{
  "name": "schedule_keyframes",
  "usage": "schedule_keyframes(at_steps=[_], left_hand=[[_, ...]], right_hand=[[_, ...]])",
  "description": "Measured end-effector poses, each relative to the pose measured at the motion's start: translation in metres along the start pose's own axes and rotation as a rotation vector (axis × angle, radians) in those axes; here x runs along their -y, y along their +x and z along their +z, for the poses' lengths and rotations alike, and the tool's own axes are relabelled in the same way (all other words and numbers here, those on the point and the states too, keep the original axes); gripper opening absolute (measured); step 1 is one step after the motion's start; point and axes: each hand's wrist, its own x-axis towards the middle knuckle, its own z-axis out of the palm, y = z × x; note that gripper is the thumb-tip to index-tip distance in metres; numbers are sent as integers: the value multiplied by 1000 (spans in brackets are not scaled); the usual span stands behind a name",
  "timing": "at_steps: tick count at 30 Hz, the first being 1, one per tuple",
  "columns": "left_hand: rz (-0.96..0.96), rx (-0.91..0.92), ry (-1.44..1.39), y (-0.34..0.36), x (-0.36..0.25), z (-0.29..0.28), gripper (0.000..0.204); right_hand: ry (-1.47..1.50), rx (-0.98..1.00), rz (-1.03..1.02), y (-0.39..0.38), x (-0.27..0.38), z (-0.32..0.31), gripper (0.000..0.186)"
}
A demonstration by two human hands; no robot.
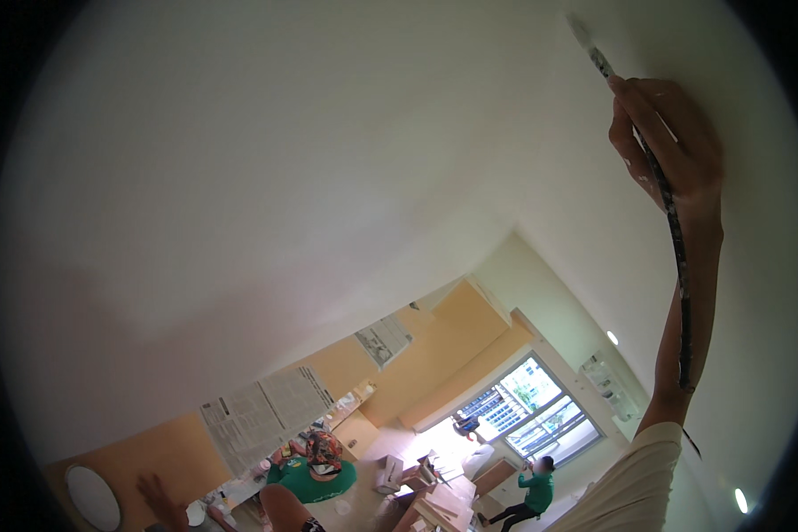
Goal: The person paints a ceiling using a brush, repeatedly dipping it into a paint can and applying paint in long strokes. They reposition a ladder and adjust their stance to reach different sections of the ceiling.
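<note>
Long thin paintbrush (674, 230), dark paint-flecked handle, pale bristles beyond the fingers against white ceiling (328, 177). Right hand (669, 146) fingers (638, 106) closed around handle. Left hand out of view.

Matt smooth white ceiling (328, 177), paint-flecked dark brush handle (674, 239)

White ceiling (284, 160) overhead, plain and unpatterned. The paintbrush (674, 230) shows a dark handle flecked with pale paint. Orange walls (434, 355) carry grey-printed newspaper sheets (262, 412). Two people wear green shirts (310, 483); the raised arm's sleeve (629, 488) is cream.
</note>
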Motion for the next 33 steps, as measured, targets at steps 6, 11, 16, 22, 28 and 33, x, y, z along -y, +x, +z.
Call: schedule_keyframes(at_steps=[6, 11, 16, 22, 28, 33], left_hand=[[-19, -9, -23, 0, 1, 10, 132], [23, -70, -46, 4, 4, 17, 132], [-45, -45, -19, -5, 10, 16, 131], [-76, 29, -31, -1, -3, 4, 131], [8, -31, -77, 2, -6, -2, 129], [-33, -13, -94, -1, -1, 6, 128]], right_hand=[[69, -56, 55, 9, 8, 0, 47], [-5, -143, -27, 12, 1, 6, 48], [49, -61, -11, 5, 2, 14, 52], [-5, 21, 23, -2, 6, 11, 51], [-38, -69, 20, -5, 10, 3, 54], [-134, -226, -56, 19, 11, 6, 57]])
